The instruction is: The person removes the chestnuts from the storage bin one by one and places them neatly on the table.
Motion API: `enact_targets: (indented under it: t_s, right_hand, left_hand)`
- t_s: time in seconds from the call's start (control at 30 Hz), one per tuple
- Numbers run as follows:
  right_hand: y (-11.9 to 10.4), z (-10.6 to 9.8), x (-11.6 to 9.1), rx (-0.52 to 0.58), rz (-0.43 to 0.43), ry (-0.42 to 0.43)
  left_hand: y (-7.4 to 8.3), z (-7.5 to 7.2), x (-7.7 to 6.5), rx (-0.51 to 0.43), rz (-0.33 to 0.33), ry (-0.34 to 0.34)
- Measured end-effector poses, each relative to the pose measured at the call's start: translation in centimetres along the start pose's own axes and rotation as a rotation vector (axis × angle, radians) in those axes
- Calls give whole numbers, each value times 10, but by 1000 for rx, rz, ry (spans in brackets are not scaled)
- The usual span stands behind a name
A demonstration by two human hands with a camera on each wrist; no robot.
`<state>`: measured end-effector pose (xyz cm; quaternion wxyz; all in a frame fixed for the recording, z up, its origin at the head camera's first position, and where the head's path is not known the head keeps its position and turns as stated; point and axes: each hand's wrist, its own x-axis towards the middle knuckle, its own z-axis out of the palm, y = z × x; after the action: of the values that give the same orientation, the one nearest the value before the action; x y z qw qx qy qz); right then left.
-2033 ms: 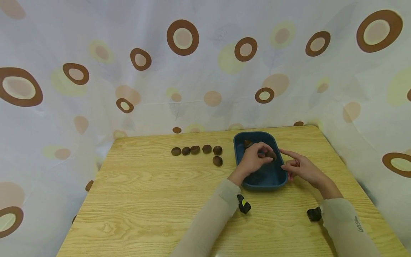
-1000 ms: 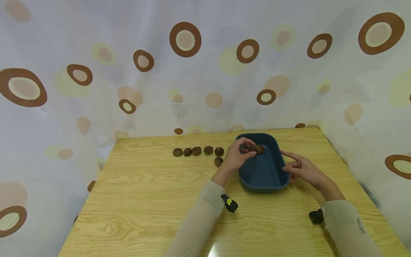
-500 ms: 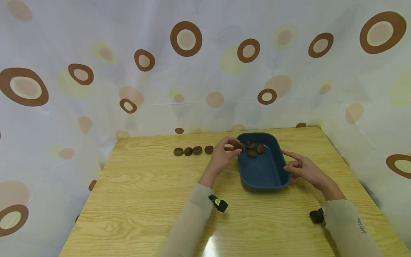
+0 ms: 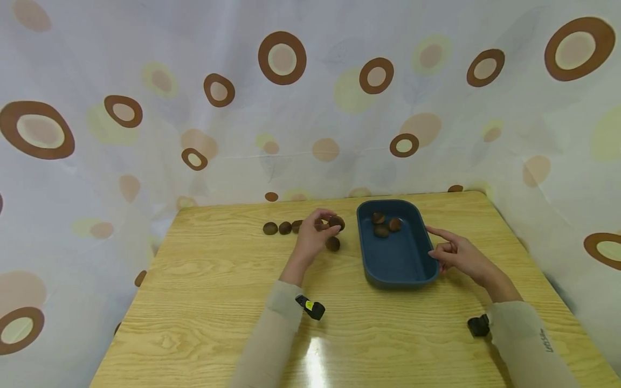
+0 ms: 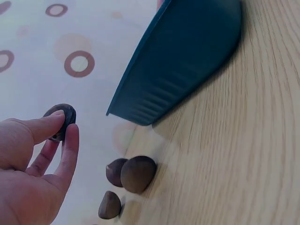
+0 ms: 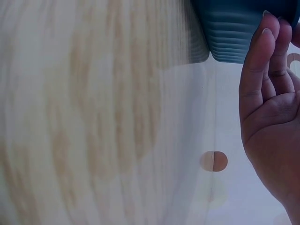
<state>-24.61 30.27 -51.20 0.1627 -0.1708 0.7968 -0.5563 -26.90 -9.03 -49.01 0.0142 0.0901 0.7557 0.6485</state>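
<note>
1. Brown nut [image 4: 337,223]: my left hand [image 4: 310,240] pinches it above the tabletop [image 4: 194,312], left of the blue tub [image 4: 398,267].
2. From far away, I see my left arm [image 4: 271,337] reach forward, leaning right.
3. My right arm [image 4: 524,334] leans left; my right hand [image 4: 460,257] touches the tub's side, first finger straight.
4. Three nuts [image 4: 381,230] sit in the tub; more nuts [image 4: 332,244] lie by my left hand.
</note>
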Motion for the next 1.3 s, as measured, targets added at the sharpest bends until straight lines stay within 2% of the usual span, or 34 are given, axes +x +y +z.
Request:
enact_targets:
  t_s: [0.13, 0.5, 0.87, 1.3]
  right_hand:
    - [2, 1, 0, -1, -2, 1]
    - [-1, 0, 0, -13, 7, 12]
    - [-2, -1, 1, -19, 6, 8]
    - [2, 0, 0, -5, -4, 10]
  left_hand:
    - [-4, -11, -4, 21, -27, 21]
    - [-17, -30, -7, -33, -78, 49]
    - [-35, -40, -10, 50, -135, 63]
    - [-43, -40, -11, 195, -182, 71]
